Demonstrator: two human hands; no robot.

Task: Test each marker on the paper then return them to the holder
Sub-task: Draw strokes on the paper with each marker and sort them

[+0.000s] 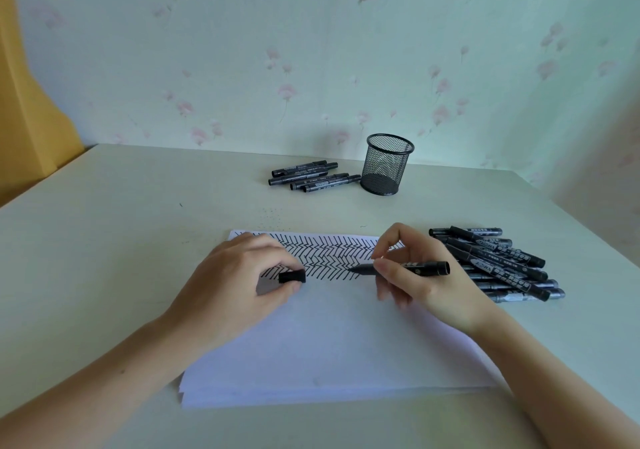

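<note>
A stack of white paper lies before me, its far strip covered in rows of black strokes. My right hand pinches an uncapped black marker, lying nearly level with its tip pointing left at the end of the strokes. My left hand rests on the paper and pinches the marker's black cap. The black mesh holder stands at the back of the table with nothing visible in it.
A heap of several black markers lies right of the paper, close to my right hand. Several more markers lie in a row left of the holder. A flowered wall runs behind the pale table; a yellow curtain hangs left.
</note>
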